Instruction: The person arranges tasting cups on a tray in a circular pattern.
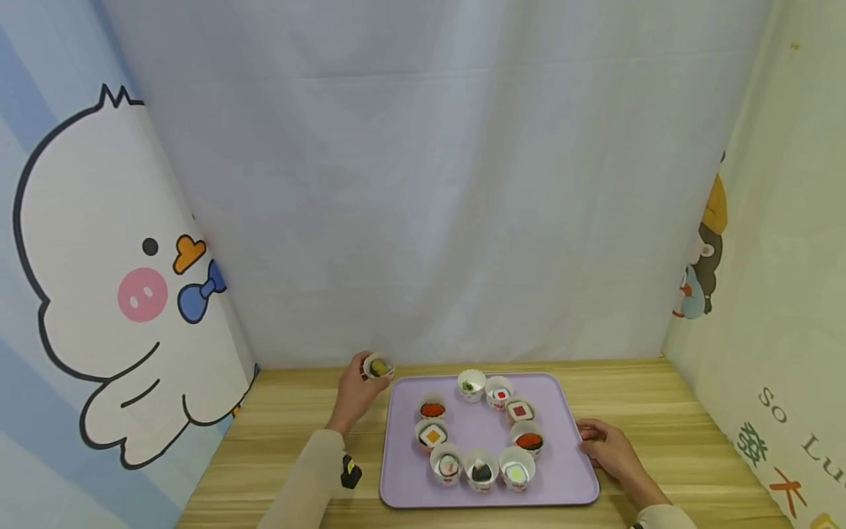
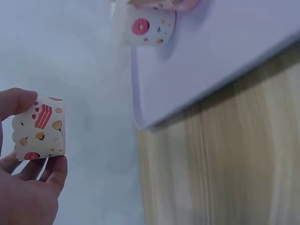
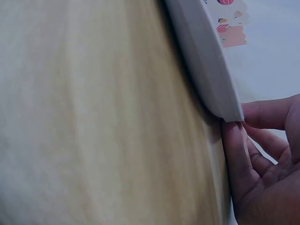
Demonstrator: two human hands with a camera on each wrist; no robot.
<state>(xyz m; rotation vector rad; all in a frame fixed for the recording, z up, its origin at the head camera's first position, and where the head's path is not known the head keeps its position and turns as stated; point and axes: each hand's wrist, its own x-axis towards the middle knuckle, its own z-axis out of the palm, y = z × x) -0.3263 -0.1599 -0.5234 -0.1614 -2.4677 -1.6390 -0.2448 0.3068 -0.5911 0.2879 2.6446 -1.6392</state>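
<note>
In the head view, my left hand (image 1: 357, 395) holds up a small paper baking cup (image 1: 390, 358) at the tray's far left corner, with a green-yellow piece inside. The left wrist view shows thumb and fingers gripping this scalloped cup (image 2: 40, 129), printed with cake and flowers. My right hand (image 1: 611, 448) is at the right edge of the lilac tray (image 1: 482, 433); in the right wrist view its thumb and fingers pinch the tray's rim (image 3: 206, 61). Several matching cups stand in a broken ring on the tray, among them a white cup with green bits (image 1: 471, 386).
The tray lies on a wood-grain table (image 1: 291, 411). A pale cloth (image 1: 429, 184) hangs behind it. Printed cloths stand at both sides, the left one with a white cartoon bird (image 1: 86, 242). Other cups on the tray hold sushi-like pieces, such as an orange-red one (image 1: 529, 441).
</note>
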